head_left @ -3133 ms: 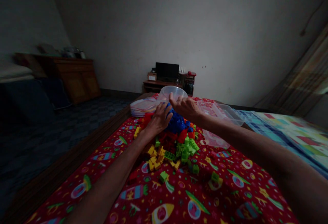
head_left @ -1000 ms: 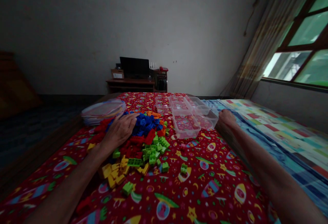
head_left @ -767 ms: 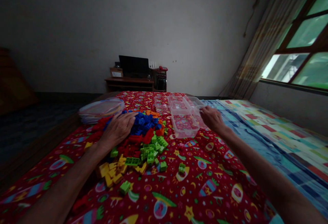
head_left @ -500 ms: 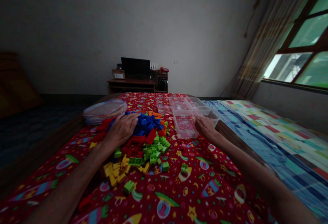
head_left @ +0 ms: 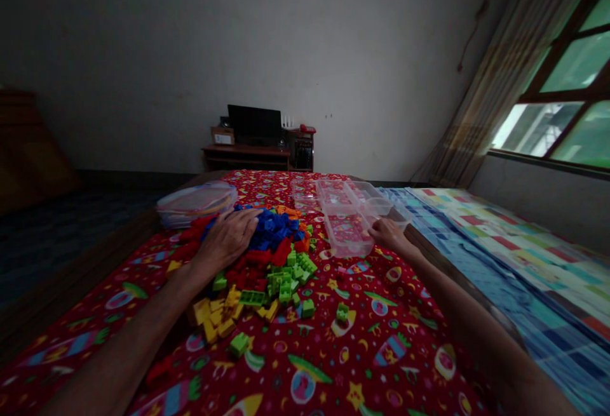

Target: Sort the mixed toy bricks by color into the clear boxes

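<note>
Two grips at centre frame: the left grip [head_left: 226, 238] lies spread open on a heap of plastic toy bricks [head_left: 276, 257], clamping nothing, while the loosely open right grip [head_left: 388, 235] touches a clear divided plastic tray [head_left: 345, 235] set within reach beside the heap.

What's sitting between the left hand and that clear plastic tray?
The heap of toy bricks: the left hand rests on its near side, with blue bricks and red bricks lying between the hand and the clear divided tray.

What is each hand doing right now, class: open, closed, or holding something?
Left hand: open, palm down on the toy bricks.
Right hand: open, fingers against the clear plastic tray.
</note>
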`<state>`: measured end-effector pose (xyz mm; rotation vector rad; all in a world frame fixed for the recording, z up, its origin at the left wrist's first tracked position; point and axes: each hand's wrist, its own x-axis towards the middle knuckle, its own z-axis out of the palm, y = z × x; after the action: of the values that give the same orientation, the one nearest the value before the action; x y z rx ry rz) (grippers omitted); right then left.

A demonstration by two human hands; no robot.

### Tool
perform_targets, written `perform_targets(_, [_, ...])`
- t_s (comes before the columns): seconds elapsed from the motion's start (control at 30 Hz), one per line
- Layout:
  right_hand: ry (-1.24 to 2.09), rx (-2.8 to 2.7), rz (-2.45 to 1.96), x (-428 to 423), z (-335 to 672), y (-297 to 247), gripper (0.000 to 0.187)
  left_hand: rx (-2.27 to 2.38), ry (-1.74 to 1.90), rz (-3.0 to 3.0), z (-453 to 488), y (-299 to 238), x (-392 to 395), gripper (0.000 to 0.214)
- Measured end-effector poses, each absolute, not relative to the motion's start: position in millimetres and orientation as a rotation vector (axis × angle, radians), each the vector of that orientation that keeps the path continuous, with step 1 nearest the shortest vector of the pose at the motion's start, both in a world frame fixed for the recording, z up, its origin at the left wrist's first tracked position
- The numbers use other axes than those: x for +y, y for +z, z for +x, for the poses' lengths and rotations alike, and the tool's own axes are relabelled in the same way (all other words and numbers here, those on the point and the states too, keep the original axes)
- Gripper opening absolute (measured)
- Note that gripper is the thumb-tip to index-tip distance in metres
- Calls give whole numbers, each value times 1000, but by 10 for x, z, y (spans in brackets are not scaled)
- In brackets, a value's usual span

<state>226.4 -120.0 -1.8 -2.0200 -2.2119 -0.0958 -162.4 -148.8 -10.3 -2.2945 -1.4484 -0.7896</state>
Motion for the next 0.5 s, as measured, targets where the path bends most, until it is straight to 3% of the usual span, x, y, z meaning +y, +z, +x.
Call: perform_targets(0.5, [-154,-2096,-2053,-1075,2426,-100,33,-1445,-794,-2283,-1623,-117,-1491,52])
